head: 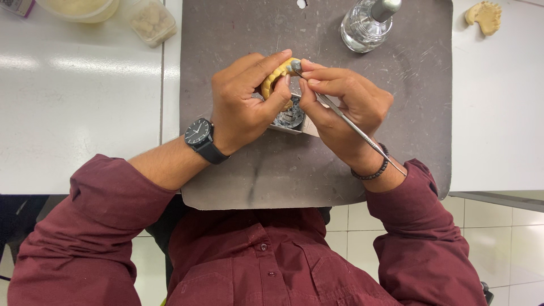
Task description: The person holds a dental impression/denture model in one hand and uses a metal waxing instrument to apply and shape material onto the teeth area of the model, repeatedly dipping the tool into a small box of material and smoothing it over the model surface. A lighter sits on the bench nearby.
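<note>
Two hands: left fingers [266, 85] pinch a yellow dental cast [276, 75], right fingers [326, 76] pinch a metal tool [354, 127].

We look down on a white worktop [79, 113] whose surface throws back soft bands of overhead light. A seam runs across it from front to back, just left of a grey mat [408, 113] that lies flat and hangs slightly over the front edge. The mat is scuffed with pale scratches and has a small hole near its far edge. Below the worktop's edge we see a floor of pale square tiles [498, 249] with thin dark joints.
</note>
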Available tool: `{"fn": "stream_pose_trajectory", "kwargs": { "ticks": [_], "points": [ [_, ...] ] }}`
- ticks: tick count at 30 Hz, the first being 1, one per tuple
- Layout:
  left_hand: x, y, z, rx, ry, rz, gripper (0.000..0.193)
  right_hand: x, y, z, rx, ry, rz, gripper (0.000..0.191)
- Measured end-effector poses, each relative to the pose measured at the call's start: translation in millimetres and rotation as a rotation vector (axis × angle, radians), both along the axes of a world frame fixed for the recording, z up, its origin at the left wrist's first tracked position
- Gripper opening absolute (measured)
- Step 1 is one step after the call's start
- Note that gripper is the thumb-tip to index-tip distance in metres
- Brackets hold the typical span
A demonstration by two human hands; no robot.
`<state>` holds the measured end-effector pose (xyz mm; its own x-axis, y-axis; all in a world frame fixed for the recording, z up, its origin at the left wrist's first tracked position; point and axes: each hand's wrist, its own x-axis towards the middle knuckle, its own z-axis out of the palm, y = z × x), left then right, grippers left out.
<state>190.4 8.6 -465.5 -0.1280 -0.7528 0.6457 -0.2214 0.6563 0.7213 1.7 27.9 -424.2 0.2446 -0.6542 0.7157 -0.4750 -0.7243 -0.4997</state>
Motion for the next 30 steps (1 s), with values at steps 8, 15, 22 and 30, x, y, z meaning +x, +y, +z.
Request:
{"fn": "stream_pose_trajectory", "kwargs": {
  "ticks": [8, 15, 22, 30],
  "points": [
    [-2.8, -0.9, -0.6, 0.024, 0.011, -0.009, 0.03, -3.3, -1.1, -1.1, -0.023, 0.023, 0.014, 0.021],
    [1.1, -4.7, 0.2, 0.157, 0.139, -0.189, 0.026, -12.8, -1.0, -8.8, 0.058, -0.165, 0.073, 0.02],
    [5.5, -8.0, 4.2, 0.0, 0.106, -0.218, 0.029, -17.5, -5.9, -12.9, 0.21, -0.331, 0.097, 0.018],
    [5.4, -7.4, 2.3, 0.071, 0.134, -0.222, 0.028, -19.7, -7.6, -16.7, 0.181, -0.294, 0.07, 0.015]
  ]
}}
